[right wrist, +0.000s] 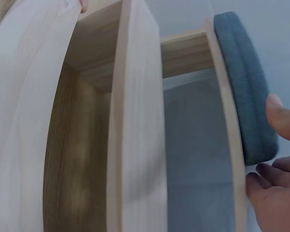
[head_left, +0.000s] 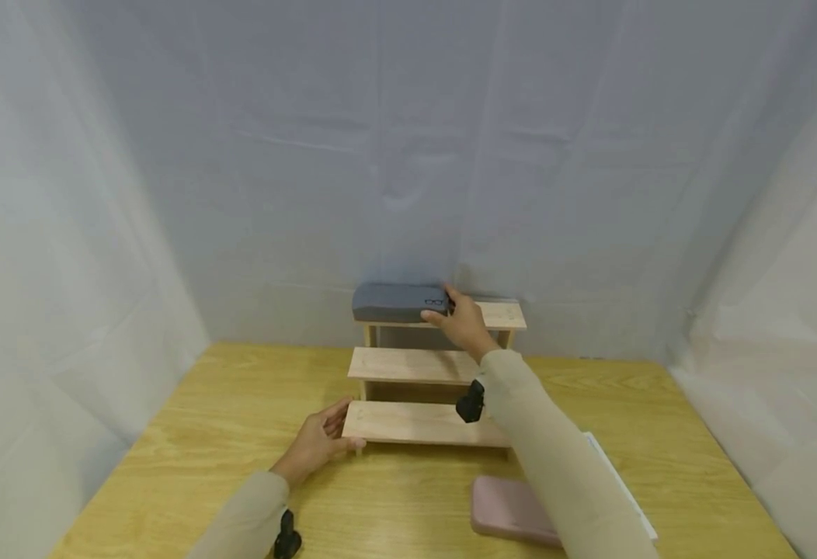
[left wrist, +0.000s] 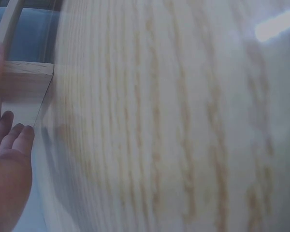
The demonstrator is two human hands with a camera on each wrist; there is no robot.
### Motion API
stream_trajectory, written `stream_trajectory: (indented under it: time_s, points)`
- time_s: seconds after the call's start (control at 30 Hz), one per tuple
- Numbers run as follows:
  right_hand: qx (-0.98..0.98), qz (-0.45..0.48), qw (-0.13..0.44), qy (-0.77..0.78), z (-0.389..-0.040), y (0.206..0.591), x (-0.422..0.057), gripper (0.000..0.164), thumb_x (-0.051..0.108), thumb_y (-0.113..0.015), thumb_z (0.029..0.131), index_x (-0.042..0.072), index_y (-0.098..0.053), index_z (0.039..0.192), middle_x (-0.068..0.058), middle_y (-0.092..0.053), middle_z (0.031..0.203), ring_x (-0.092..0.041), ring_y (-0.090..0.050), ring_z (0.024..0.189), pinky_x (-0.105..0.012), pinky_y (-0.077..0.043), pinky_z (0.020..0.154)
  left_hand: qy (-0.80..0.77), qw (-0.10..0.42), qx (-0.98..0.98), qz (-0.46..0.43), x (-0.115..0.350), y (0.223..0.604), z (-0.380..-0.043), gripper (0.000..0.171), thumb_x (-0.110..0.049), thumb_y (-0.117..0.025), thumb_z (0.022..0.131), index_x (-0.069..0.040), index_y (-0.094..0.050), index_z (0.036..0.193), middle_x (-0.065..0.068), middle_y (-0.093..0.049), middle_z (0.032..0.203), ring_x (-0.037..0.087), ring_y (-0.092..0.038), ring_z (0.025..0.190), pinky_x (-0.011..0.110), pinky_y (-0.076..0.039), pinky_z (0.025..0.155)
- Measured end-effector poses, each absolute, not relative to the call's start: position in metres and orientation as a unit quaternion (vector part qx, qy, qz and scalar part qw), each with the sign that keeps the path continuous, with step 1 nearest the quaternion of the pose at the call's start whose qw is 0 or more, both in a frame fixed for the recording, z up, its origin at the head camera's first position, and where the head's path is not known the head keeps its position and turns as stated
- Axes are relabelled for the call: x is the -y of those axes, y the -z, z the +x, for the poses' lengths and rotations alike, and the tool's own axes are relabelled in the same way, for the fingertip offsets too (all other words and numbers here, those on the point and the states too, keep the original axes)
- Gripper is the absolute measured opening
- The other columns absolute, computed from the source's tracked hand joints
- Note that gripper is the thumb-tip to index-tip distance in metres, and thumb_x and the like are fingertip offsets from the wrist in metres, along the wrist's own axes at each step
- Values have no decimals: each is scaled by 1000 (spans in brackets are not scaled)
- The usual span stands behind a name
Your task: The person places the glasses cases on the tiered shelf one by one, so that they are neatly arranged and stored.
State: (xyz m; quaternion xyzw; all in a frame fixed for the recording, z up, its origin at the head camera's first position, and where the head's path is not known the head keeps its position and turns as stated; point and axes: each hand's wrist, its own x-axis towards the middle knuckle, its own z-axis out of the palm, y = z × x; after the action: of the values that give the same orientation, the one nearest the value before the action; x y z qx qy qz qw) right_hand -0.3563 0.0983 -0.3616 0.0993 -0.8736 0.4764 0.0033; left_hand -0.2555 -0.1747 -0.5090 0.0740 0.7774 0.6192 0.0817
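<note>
A three-tier wooden step shelf (head_left: 422,423) stands on the table. On the left part of its top tier lies a blue-grey glasses case (head_left: 389,301) with a small glasses print at its right end. My right hand (head_left: 466,320) holds that right end, thumb at the front and index finger at the back. In the right wrist view the thumb overlaps the case (right wrist: 244,87), and the other fingers curl beside its end. My left hand (head_left: 316,444) grips the left end of the lowest tier, its thumb at the front edge and its fingers along the side.
A pink case (head_left: 506,508) lies on the wooden table (head_left: 192,458) at the front right, partly covered by my right forearm. Beyond that forearm, the edge of a flat white item (head_left: 621,485) shows. Pale grey sheeting (head_left: 297,194) hangs behind the shelf and along both sides.
</note>
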Motion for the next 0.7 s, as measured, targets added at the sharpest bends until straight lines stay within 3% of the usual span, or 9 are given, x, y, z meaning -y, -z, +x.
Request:
stream_trajectory:
  time_s: [0.13, 0.37, 0.7]
  points:
    - [862, 116, 0, -493, -350, 356, -107, 83, 39, -66, 91, 11, -20, 154, -11, -26, 156, -31, -32, 140, -44, -41, 108, -615, 77, -781, 73, 176, 509, -257, 88, -14, -81, 77, -1, -32, 148, 23, -35, 149, 38, -37, 135, 42, -40, 107]
    - [853, 135, 41, -502, -343, 352, -131, 81, 41, -67, 89, 8, -27, 152, -7, -28, 156, -27, -27, 143, -46, -33, 113, -614, 74, -782, 77, 178, 509, -259, 87, -14, -81, 77, 0, -32, 148, 22, -37, 148, 38, -38, 135, 44, -39, 108]
    - [849, 169, 72, -495, -307, 357, -185, 76, 36, -65, 93, 9, -26, 152, -14, -26, 156, -28, -21, 145, -47, -25, 117, -613, 72, -782, 84, 177, 508, -261, 86, -13, -80, 78, 1, -32, 148, 24, -36, 148, 38, -38, 135, 43, -39, 108]
